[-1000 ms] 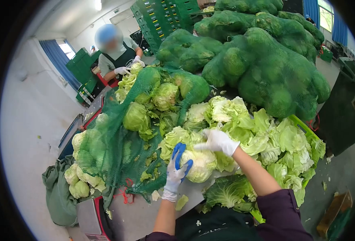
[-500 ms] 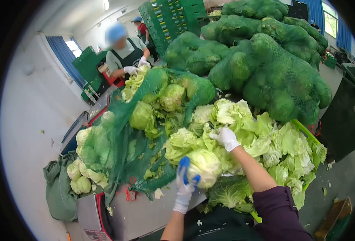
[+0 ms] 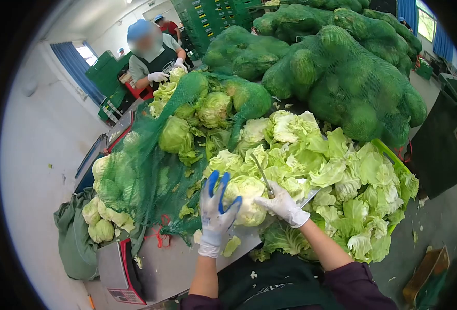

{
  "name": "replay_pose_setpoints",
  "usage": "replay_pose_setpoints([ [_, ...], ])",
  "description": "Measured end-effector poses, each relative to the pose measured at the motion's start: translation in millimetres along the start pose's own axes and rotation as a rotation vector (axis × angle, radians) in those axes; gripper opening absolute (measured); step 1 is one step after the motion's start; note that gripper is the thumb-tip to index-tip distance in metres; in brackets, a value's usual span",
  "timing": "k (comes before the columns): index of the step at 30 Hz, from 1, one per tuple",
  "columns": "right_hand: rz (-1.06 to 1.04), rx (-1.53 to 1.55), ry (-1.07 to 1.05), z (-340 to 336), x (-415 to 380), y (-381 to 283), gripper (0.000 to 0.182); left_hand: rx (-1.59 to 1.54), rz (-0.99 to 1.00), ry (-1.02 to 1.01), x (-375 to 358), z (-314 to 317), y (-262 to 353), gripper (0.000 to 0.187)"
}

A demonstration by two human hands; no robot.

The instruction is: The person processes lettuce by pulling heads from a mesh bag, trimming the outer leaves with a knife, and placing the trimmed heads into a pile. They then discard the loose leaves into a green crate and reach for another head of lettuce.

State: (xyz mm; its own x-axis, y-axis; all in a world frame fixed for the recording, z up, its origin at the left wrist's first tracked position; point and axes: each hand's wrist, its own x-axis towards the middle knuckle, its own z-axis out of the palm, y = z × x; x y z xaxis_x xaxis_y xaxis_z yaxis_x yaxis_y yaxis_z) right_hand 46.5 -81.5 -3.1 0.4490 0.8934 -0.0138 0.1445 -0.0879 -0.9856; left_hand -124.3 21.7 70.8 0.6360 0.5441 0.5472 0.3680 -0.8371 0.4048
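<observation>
A pale, trimmed cabbage [image 3: 248, 202] rests at the table's front edge, between my two hands. My left hand [image 3: 215, 212], in a white glove with blue-coated fingers, is spread open at the cabbage's left side. In a thin white glove, my right hand [image 3: 284, 202] is closed around the handle of a knife [image 3: 262, 173], and its fingertips reach the cabbage's right side. The narrow, curved blade points up and away from me. Loose outer leaves [image 3: 290, 129] lie behind the cabbage. A darker, veined cabbage leaf [image 3: 285, 238] sits below my right wrist.
A green mesh bag [image 3: 156, 170] with cabbages spreads over the table on the left. A leaf-filled lime-green crate [image 3: 392, 157] stands right. Full mesh sacks [image 3: 342, 88] are piled behind. A scale [image 3: 116, 268] is front left. Across the table a person [image 3: 153, 59] handles cabbage.
My left hand has opened its fingers and shifted left off the cabbage's face. My right hand has come down and toward me beside the cabbage, and the knife blade now shows upright.
</observation>
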Motion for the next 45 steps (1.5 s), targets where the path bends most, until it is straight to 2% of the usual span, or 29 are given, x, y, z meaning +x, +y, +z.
replay_pose_setpoints([
  [2, 0.213, 0.138, -0.211, -7.8, -6.4, -21.5, 0.079, -0.131, -0.015, -0.135, 13.2, 16.5, 7.1, 0.059],
  [3, 0.094, 0.126, -0.144, -1.6, -6.6, -13.5, 0.068, -0.038, -0.017, -0.156, 13.4, 23.8, 5.4, 0.058],
  [6, 0.139, 0.368, -0.191, -8.3, 3.5, 5.0, 0.060, -0.024, -0.044, -0.180, 14.0, 34.0, -9.1, 0.055],
  [8, 0.175, 0.150, 0.015, -13.4, 21.0, 29.8, 0.022, -0.095, -0.072, -0.173, 8.9, 31.4, -25.6, 0.053],
  [10, 0.359, 0.162, 0.165, -18.6, 32.0, 30.0, 0.011, -0.380, -0.220, -0.126, 3.1, 25.2, -41.7, 0.050],
  [12, 0.279, 0.175, 0.234, -17.8, 38.0, 43.7, 0.015, -0.737, -0.393, -0.002, -10.3, 29.8, -60.2, 0.045],
  [13, 0.212, 0.183, 0.342, -14.3, 34.0, 31.2, 0.032, -0.798, -0.450, 0.039, -13.0, 30.0, -65.1, 0.043],
  [14, 0.204, 0.184, 0.329, -12.6, 28.8, 16.5, 0.032, -0.861, -0.498, 0.088, -12.8, 30.5, -70.6, 0.041],
  [16, 0.015, -0.075, 0.331, 1.7, 6.6, -15.3, 0.048, -0.654, -0.481, 0.103, -8.1, 22.4, -73.2, 0.041],
  [18, -0.213, -0.079, 0.293, 34.7, -8.3, -10.5, 0.066, -0.588, -0.358, 0.142, -13.1, 28.3, -84.3, 0.042],
  [19, 0.051, 0.025, 0.061, 43.3, -14.9, -27.5, 0.081, -0.570, -0.378, 0.156, -12.1, 31.4, -84.1, 0.042],
  [20, 0.055, -0.177, 0.122, 67.9, -14.5, -15.7, 0.089, -0.555, -0.398, 0.169, -11.4, 35.7, -82.8, 0.042],
  [21, 0.116, -0.222, 0.151, 68.9, -11.6, -21.2, 0.090, -0.690, -0.568, 0.163, -5.5, 35.8, -70.2, 0.043],
  [22, 0.173, -0.264, 0.184, 66.9, -3.5, -28.1, 0.091, -0.689, -0.564, 0.166, -5.0, 31.7, -54.4, 0.043],
  [24, -0.030, 0.116, 0.190, 40.0, 19.0, -18.7, 0.083, -0.881, -0.627, 0.215, -5.9, 21.2, -25.6, 0.047],
  [25, 0.057, 0.213, 0.126, 17.3, 25.6, -37.3, 0.076, -0.611, -0.493, 0.121, -10.3, 17.6, -18.5, 0.053],
  [26, 0.119, 0.146, 0.080, -3.6, 31.2, -46.9, 0.068, -0.620, -0.501, 0.104, -16.7, 23.1, -15.9, 0.053],
  [28, 0.066, -0.144, 0.098, -21.3, 48.7, -27.7, 0.059, -0.308, -0.456, -0.048, -25.4, 42.5, -14.3, 0.058],
  [29, 0.064, -0.155, 0.107, -26.0, 51.0, -14.1, 0.059, -0.077, -0.250, 0.005, -29.6, 59.6, -26.7, 0.058],
  [30, -0.005, -0.155, 0.137, -28.5, 48.3, -8.6, 0.053, -0.088, -0.244, 0.005, -26.0, 65.3, -26.6, 0.058],
  [32, -0.062, -0.158, 0.176, -35.5, 33.9, 5.4, 0.048, -0.341, -0.448, 0.088, -21.3, 75.9, -27.4, 0.052],
  [34, -0.177, -0.359, 0.172, -44.1, 9.0, -12.1, 0.039, -0.401, -0.428, 0.020, -11.2, 70.7, -21.4, 0.053],
  [35, -0.396, -0.498, 0.255, -42.8, 8.1, 5.0, 0.044, -0.371, -0.431, 0.044, -10.2, 71.2, -17.6, 0.054],
  [36, -0.393, -0.496, 0.255, -43.5, 3.0, -6.6, 0.044, -0.337, -0.431, 0.067, -10.2, 71.4, -15.7, 0.056],
  [37, -0.188, -0.628, 0.173, -43.2, -4.9, -29.4, 0.050, -0.182, -0.202, 0.077, -19.3, 87.3, -34.1, 0.057],
  [38, 0.020, -0.752, 0.089, -40.9, -8.8, -42.5, 0.056, -0.181, -0.199, 0.072, -17.4, 85.6, -28.1, 0.057],
  [39, 0.001, -0.863, 0.069, -37.1, -8.6, -42.5, 0.064, -0.239, -0.259, 0.079, -12.5, 82.3, -15.8, 0.056],
  [43, -0.127, -0.779, 0.077, -32.7, 9.4, -21.5, 0.060, -0.270, -0.331, 0.066, -7.8, 78.4, 1.8, 0.054],
  [45, -0.031, -0.712, 0.139, -45.9, 36.1, -3.7, 0.057, -0.278, -0.330, 0.071, -11.4, 78.5, 1.7, 0.052],
])
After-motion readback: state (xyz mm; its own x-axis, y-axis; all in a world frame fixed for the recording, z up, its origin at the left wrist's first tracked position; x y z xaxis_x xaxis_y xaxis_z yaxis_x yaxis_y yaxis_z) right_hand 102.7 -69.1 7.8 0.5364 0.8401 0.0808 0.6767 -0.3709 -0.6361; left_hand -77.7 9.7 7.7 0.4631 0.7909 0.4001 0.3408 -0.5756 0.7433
